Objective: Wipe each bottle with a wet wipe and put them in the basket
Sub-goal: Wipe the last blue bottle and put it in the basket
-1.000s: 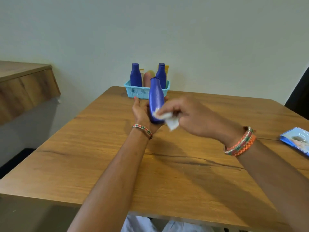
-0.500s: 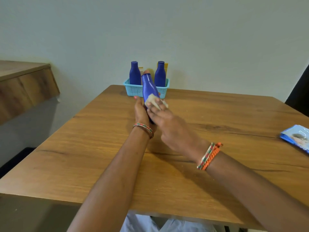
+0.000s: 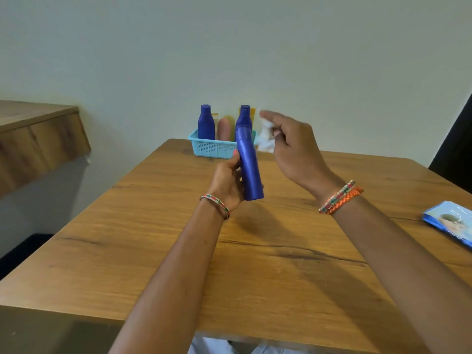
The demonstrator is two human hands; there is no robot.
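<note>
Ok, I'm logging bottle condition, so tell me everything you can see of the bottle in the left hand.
The bottle is deep blue, smooth, plastic-looking, with a narrower cap end up and a flat base down. It is near upright, tilted slightly, held above the table before the basket. The left hand grips its lower body. The wipe is apart from it.

A brown wooden table [image 3: 178, 251] holds the things. A light blue basket [image 3: 212, 147] sits at its far edge, by the wall. Well to the right of the basket, nearer, lies a blue wipes pack [image 3: 452, 223].
</note>
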